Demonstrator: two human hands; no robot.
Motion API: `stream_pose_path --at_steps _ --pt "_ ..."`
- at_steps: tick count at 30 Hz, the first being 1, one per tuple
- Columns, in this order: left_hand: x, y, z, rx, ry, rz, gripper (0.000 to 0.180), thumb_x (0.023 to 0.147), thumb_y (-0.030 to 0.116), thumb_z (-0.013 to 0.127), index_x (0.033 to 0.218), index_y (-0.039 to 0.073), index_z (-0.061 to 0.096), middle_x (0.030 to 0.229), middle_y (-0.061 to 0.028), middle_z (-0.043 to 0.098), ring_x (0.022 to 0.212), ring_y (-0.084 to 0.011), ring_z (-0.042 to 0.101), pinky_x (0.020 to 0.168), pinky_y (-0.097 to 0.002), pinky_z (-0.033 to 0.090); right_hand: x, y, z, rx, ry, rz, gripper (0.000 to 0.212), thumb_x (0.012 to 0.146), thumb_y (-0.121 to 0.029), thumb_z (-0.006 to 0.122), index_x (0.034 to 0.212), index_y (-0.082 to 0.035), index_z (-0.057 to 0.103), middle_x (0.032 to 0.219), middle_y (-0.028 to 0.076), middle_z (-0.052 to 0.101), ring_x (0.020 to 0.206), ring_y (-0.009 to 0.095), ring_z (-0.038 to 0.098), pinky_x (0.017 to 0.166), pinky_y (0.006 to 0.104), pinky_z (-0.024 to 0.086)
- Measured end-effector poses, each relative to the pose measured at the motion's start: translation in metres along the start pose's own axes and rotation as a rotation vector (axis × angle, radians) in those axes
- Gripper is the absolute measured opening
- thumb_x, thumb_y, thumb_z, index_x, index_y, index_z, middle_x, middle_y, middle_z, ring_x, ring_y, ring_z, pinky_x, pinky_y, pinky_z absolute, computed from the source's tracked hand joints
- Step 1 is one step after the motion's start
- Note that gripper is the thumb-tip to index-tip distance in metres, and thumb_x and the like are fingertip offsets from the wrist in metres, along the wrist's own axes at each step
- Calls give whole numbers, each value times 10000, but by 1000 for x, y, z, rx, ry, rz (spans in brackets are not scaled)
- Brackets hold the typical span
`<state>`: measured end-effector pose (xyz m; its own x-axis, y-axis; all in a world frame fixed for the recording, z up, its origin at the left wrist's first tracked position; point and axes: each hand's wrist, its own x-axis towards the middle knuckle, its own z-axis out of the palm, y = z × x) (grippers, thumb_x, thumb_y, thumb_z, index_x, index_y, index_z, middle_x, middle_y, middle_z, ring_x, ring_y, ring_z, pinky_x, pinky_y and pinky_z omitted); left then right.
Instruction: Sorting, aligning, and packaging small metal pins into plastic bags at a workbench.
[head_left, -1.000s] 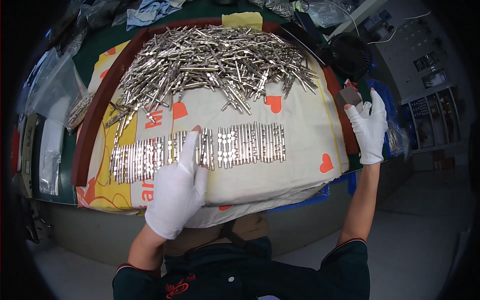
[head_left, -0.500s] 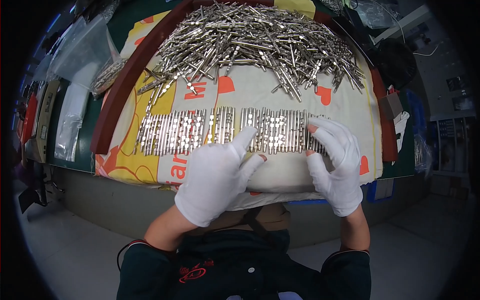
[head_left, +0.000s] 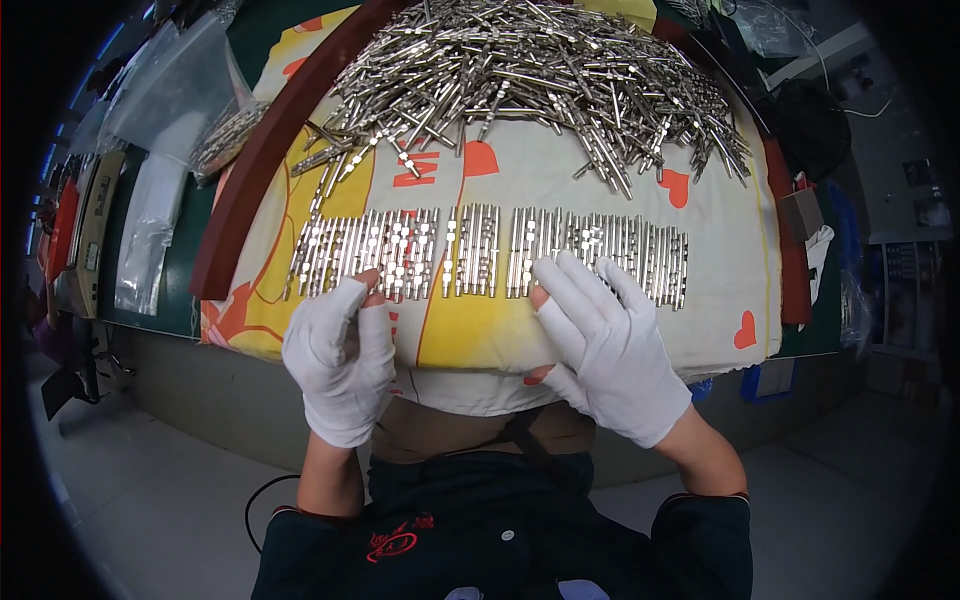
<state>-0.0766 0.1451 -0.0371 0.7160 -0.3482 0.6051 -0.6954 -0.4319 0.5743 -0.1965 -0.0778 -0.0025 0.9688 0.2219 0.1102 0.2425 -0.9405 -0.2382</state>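
Observation:
Slim metal rods with stepped, collared shafts lie side by side across the cloth in a left group (head_left: 345, 240), a short middle group (head_left: 472, 225) and a right group (head_left: 650, 240). My left hand (head_left: 340, 365), in a white glove with bare thumb and index tips, is at the near ends of the left group. Its thumb and index finger are drawn together; whether anything sits between them is hidden. Spread fingers of my gloved right hand (head_left: 612, 355) reach over the near ends of the right group and cover some of them, with the thumb held apart over the cloth.
A large loose pile of similar rods (head_left: 540, 70) covers the far part of the patterned cloth (head_left: 480, 335). Dark red rails bound it on the left (head_left: 255, 185) and right (head_left: 788, 245). Clear plastic bags (head_left: 180, 95) lie beyond the left rail on the green table.
My left hand has shifted left, from the middle rods to the left group, and its fingers have drawn in. My right hand has moved left and flattened out, uncovering the right end rods.

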Motion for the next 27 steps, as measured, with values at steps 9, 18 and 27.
stream_pose_path --at_steps 9,18,27 --pt "6 -37 -18 34 200 -195 181 870 4 625 1046 -23 657 882 -44 685 703 -42 563 610 -193 443 -29 5 -1 21 240 181 576 714 -147 684 1226 31 490 1284 184 492 1208 344 470 1002 476 340" --pt "8 -57 -24 -10 214 -286 172 887 4 608 1052 -22 652 743 39 583 616 -5 449 545 -154 347 -25 2 5 11 274 135 571 697 -101 679 1226 10 495 1279 169 497 1189 352 484 975 476 369" --pt "7 -64 -19 5 148 -277 196 846 6 650 1041 -1 656 712 12 584 574 -18 477 540 -166 398 24 -16 9 53 -45 -28 842 816 -546 563 1401 14 335 1451 224 344 1347 401 321 1091 522 221"
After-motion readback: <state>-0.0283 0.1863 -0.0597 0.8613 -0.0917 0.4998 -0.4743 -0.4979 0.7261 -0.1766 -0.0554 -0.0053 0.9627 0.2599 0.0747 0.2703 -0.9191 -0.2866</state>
